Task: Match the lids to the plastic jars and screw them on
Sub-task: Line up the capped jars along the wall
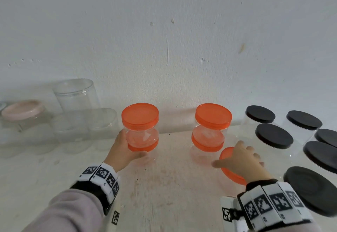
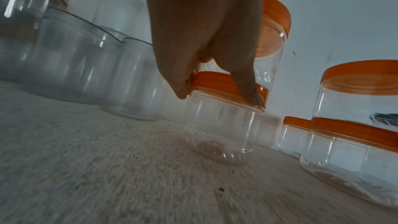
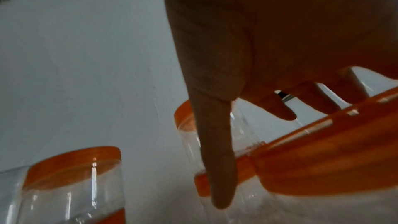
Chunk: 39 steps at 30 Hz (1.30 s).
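Observation:
My left hand [image 1: 128,148] grips a short clear jar [image 2: 221,130] by its orange lid [image 2: 215,81], with thumb and fingers pinching the rim. A taller orange-lidded jar [image 1: 140,120] stands right behind it. My right hand [image 1: 238,157] is spread over a wide orange lid [image 1: 231,168] that sits on a clear jar [image 2: 344,163]. Its fingers reach over the far rim and the thumb [image 3: 217,159] hangs down at the left edge. Just beyond stand another short orange-lidded jar [image 1: 207,144] and a tall one [image 1: 213,117].
Several clear jars with black lids [image 1: 273,136] crowd the right side. On the left stand several lidless clear jars [image 1: 76,95] and one with a pale pink lid [image 1: 22,109]. The white wall [image 1: 167,40] rises close behind. Bare tabletop [image 1: 164,186] lies between my arms.

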### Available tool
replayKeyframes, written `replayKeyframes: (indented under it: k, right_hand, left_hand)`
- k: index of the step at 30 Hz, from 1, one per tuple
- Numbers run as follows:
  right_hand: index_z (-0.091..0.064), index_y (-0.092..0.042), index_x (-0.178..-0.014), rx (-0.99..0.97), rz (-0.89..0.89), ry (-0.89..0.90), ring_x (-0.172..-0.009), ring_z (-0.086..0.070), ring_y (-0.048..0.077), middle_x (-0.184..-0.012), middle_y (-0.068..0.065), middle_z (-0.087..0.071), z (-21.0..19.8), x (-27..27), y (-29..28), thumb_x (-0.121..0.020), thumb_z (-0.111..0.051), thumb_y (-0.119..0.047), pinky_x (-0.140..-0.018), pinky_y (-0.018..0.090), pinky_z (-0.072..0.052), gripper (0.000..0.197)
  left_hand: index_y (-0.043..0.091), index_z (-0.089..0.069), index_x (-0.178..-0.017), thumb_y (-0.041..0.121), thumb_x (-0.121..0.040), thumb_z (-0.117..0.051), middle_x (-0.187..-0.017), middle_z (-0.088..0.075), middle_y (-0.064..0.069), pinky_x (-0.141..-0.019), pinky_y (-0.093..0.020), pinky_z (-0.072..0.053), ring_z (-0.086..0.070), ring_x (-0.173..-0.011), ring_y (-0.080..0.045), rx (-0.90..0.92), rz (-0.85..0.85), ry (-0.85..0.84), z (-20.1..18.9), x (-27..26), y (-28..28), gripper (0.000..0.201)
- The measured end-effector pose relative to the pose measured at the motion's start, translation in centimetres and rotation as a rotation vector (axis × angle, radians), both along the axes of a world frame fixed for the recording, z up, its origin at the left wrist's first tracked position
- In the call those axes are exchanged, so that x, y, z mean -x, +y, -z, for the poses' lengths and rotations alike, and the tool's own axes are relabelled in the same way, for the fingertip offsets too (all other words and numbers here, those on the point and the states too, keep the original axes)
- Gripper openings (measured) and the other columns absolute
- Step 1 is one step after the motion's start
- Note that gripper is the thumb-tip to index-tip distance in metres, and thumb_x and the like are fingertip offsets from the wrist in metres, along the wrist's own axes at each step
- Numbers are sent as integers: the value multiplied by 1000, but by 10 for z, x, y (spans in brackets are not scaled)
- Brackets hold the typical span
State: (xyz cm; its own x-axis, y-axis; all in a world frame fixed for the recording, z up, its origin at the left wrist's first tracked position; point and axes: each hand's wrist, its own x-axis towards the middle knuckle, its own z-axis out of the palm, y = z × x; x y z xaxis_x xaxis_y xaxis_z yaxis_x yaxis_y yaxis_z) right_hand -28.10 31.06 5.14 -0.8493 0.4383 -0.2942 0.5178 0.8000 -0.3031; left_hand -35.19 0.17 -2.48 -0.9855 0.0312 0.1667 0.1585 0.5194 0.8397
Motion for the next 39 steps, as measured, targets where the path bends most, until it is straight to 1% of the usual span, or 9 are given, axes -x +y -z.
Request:
replayKeyframes:
  k: [2,4,8,11,14,20,28,35,39]
  right_hand:
    - [-6,-10,-150,-45,-5,-69,-139,-18,39,-151,19,-18,4,-1,0,-69,-77,-54,-112,56,-21,116]
    - [-8,-15,-150,-42,13,-96,-138,-16,42,-150,18,-16,4,-1,1,-69,-79,-48,-109,59,-25,113]
    - [-18,-20,-145,-43,-14,-79,-130,-26,41,-138,12,-23,4,-7,1,-69,-78,-42,-97,52,-37,99]
    - [-20,-22,-142,-23,-108,-56,-126,-28,35,-129,6,-26,6,-11,-11,-64,-78,-49,-93,48,-37,101]
    - [-12,-23,-145,49,-276,-15,-125,-26,33,-135,6,-22,10,-8,-36,-60,-78,-52,-96,49,-38,112]
    - [-10,-22,-149,56,-511,61,-129,-22,33,-143,5,-19,21,15,-98,-63,-75,-56,-97,45,-34,113]
    - [-14,-15,-148,8,-508,179,-133,-25,35,-147,9,-23,29,56,-115,-73,-70,-58,-104,46,-29,103]
    - [2,-16,-151,186,-431,255,-136,-18,36,-150,13,-10,42,78,-113,-73,-76,-50,-106,48,-31,115]
    - [12,-20,-151,293,-316,271,-130,-30,43,-144,16,-15,56,84,-115,-70,-82,-43,-102,48,-36,126]
  left_hand:
    - [18,-35,-130,33,-58,-90,-125,-45,3,-92,-27,-39,-48,-114,-14,5,-20,-16,2,0,-1,92]
    - [20,-36,-127,31,-59,-90,-127,-47,0,-94,-31,-40,-49,-116,-18,-2,-29,-15,3,-1,-2,88]
    - [18,-37,-130,32,-60,-90,-129,-49,-1,-100,-39,-43,-50,-117,-19,1,-38,-15,2,-5,-5,89]
    - [21,-35,-130,31,-61,-89,-129,-47,0,-97,-34,-42,-49,-117,-19,7,-58,-25,0,-8,-7,88]
    - [25,-35,-126,27,-63,-89,-125,-47,3,-91,-29,-42,-49,-114,-17,1,-70,-22,-2,-11,-4,83]
    - [14,-38,-131,20,-62,-90,-129,-50,-3,-101,-43,-44,-51,-117,-20,-22,-117,-38,-5,-14,-1,87]
    - [14,-36,-135,21,-61,-90,-131,-49,-6,-101,-45,-44,-51,-120,-22,-41,-143,-41,-6,-15,1,92]
    - [6,-26,-141,23,-66,-87,-133,-44,-14,-100,-42,-45,-49,-119,-27,-35,-289,-79,-8,-9,13,98]
    - [2,-18,-145,25,-70,-85,-136,-38,-17,-93,-32,-41,-45,-120,-30,-27,-359,-104,-10,-4,23,103]
